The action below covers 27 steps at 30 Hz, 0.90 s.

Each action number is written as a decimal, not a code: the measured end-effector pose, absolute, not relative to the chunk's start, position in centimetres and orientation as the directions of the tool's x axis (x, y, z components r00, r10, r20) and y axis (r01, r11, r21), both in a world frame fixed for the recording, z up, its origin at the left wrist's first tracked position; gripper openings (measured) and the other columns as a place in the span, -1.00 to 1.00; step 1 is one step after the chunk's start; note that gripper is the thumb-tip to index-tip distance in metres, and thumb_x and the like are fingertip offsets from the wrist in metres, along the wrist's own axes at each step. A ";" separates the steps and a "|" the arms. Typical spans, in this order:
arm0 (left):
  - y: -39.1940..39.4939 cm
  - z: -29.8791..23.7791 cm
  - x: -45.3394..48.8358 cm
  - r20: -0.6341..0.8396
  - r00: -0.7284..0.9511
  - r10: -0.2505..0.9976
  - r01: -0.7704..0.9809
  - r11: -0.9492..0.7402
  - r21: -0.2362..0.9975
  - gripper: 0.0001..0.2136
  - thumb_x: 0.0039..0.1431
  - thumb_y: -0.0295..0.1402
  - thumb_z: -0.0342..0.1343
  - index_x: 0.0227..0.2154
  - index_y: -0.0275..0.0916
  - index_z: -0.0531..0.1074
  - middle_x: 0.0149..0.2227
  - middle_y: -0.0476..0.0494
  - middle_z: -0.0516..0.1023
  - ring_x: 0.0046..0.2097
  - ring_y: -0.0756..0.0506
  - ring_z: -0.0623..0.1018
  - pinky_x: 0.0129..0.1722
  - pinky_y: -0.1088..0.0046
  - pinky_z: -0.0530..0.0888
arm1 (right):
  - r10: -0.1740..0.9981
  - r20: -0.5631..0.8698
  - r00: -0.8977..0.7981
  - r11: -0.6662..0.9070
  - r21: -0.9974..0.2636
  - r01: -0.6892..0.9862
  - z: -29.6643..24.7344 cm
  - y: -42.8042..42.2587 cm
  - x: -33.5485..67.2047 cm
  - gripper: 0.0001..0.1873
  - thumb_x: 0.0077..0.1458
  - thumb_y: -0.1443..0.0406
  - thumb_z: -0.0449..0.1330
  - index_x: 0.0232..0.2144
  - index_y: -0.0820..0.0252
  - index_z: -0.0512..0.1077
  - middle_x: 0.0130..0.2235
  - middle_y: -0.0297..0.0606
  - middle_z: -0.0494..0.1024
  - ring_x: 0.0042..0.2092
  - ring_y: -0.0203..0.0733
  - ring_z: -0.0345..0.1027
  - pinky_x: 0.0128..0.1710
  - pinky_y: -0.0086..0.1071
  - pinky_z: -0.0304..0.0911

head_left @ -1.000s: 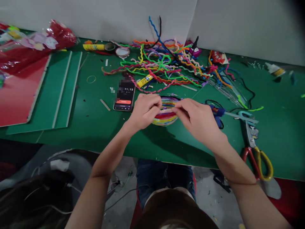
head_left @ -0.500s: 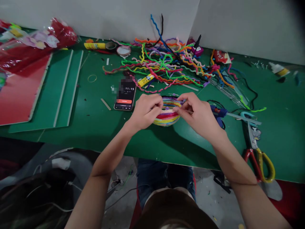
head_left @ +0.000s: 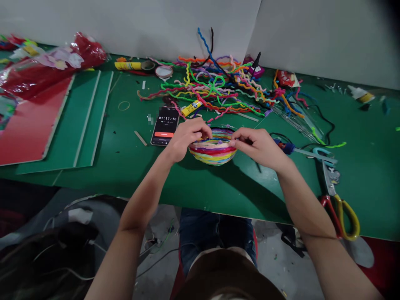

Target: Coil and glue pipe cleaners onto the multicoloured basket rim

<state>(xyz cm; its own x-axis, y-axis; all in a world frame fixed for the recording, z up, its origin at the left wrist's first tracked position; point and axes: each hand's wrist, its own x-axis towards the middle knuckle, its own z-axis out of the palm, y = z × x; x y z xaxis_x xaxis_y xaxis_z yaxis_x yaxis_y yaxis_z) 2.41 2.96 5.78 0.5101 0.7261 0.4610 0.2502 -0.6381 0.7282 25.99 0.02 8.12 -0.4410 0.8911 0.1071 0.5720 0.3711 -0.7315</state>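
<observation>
A round bowl (head_left: 212, 156) banded in pink, red, yellow, blue and purple fuzzy strands sits over the green table in front of me. At its left rim is my left hand (head_left: 189, 135), its fingers curled over the edge toward the inside. My right hand (head_left: 254, 146) pinches the right side of the rim between thumb and forefinger. Part of the bowl's inside is hidden by my fingers. A phone (head_left: 165, 123) with a running timer lies just beyond my left hand.
A tangle of coloured pipe cleaners (head_left: 215, 85) spreads along the back, with a glue stick (head_left: 191, 108) by it. Large scissors (head_left: 329, 183) and a glue gun (head_left: 286, 146) lie right. Green boards (head_left: 89, 125) and a red board (head_left: 28, 133) are left.
My left hand has shifted left along the rim and its fingers have loosened, showing more of the bowl. The right hand keeps its place at the rim. The view has moved slightly.
</observation>
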 end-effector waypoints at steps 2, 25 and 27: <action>3.0 5.7 2.2 0.462 0.522 0.717 0.256 -0.649 0.717 -0.70 0.20 -0.22 -0.16 -0.42 -0.21 0.44 -0.42 -0.12 0.47 -0.33 -0.10 0.44 -0.29 0.29 0.37 | 0.900 0.112 -0.421 0.362 -0.732 0.577 8.1 0.1 25.9 -0.75 0.16 0.14 0.15 -0.39 0.21 0.46 -0.53 -0.40 0.42 -0.51 -0.40 0.11 -0.47 -0.43 -0.04; 2.3 3.6 4.2 0.657 0.344 0.670 0.570 -0.706 0.421 -0.53 0.08 0.13 0.08 -0.20 -0.18 0.27 -0.09 -0.21 0.50 -0.02 -0.22 0.48 -0.03 0.15 0.37 | 0.963 0.158 -0.218 0.249 -0.829 0.500 6.7 0.6 25.9 -0.78 0.14 0.16 0.15 -0.41 0.19 0.43 -0.56 -0.41 0.35 -0.54 -0.39 0.12 -0.52 -0.43 0.00; 2.3 3.3 4.4 0.655 0.330 0.679 0.567 -0.698 0.438 -0.49 0.04 0.16 0.10 -0.20 -0.18 0.23 -0.07 -0.24 0.47 -0.03 -0.22 0.47 -0.05 0.14 0.37 | 0.962 0.165 -0.219 0.256 -0.825 0.504 6.7 0.4 25.7 -0.78 0.14 0.16 0.14 -0.42 0.19 0.42 -0.56 -0.41 0.34 -0.54 -0.39 0.12 -0.52 -0.43 0.00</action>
